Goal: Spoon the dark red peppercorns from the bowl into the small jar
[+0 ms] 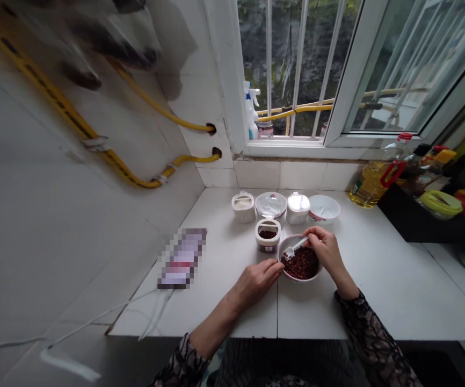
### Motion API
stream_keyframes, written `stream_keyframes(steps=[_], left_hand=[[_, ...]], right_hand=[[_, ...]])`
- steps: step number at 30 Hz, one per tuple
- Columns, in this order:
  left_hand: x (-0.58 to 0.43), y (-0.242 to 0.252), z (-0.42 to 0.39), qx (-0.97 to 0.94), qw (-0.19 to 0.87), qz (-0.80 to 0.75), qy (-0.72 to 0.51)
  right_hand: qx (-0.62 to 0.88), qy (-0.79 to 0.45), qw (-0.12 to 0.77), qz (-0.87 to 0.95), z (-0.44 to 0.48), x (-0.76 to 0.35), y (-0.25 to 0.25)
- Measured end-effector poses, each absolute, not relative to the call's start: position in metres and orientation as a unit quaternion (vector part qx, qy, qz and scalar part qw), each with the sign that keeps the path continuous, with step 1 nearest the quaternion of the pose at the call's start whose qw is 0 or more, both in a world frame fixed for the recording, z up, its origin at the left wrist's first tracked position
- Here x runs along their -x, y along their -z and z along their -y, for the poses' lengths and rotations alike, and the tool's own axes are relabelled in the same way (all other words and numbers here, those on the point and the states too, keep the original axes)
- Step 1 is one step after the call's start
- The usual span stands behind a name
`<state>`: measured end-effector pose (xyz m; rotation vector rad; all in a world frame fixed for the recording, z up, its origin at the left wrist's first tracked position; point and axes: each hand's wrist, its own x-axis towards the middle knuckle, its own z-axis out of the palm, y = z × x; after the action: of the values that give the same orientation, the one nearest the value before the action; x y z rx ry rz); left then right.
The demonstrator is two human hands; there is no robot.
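My right hand [324, 248] pinches the handle of a small white spoon [292, 251], whose head is down at the dark red dried pieces [302, 264], perhaps peppercorns, in a white bowl [281, 246]. At the bowl's lower left, my left hand [260, 277] grips the rim, fingers close together. Just behind the bowl stands a white seasoning jar [268, 242] with similar dark red pieces in it. Two more white jars, a left one [243, 210] and a right one [298, 209], stand farther back.
Between the rear jars is a bowl [270, 206]; another white bowl [324, 209] stands to their right. A blurred-out phone-like object [182, 259] with a cable lies left. An oil bottle [367, 183] and a black rack [401, 212] of bottles stand right, below the barred window.
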<state>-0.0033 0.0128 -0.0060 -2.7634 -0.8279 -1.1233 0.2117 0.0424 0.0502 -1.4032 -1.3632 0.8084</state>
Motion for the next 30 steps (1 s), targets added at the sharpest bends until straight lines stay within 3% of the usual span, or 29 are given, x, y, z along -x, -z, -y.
stream_keyframes(steps=[11,17,21,24,30], left_hand=[[0.004,0.006,-0.013,0.893,0.025,0.272,0.357],[0.004,0.007,-0.013,0.894,0.014,0.27,0.357],[0.003,0.007,-0.013,0.893,0.016,0.274,0.356],[0.003,0.009,-0.013,0.892,0.022,0.273,0.359],[0.003,0.006,-0.012,0.892,0.021,0.273,0.359]], right_hand=[[0.548,-0.363,0.558,0.507,-0.046,-0.208,-0.055],[0.51,-0.182,0.575,0.613,-0.045,-0.192,-0.06],[0.422,-0.018,0.491,0.762,-0.044,-0.182,-0.06],[0.405,0.016,0.466,0.787,-0.042,-0.184,-0.059],[0.51,0.008,0.482,0.712,-0.04,-0.209,-0.056]])
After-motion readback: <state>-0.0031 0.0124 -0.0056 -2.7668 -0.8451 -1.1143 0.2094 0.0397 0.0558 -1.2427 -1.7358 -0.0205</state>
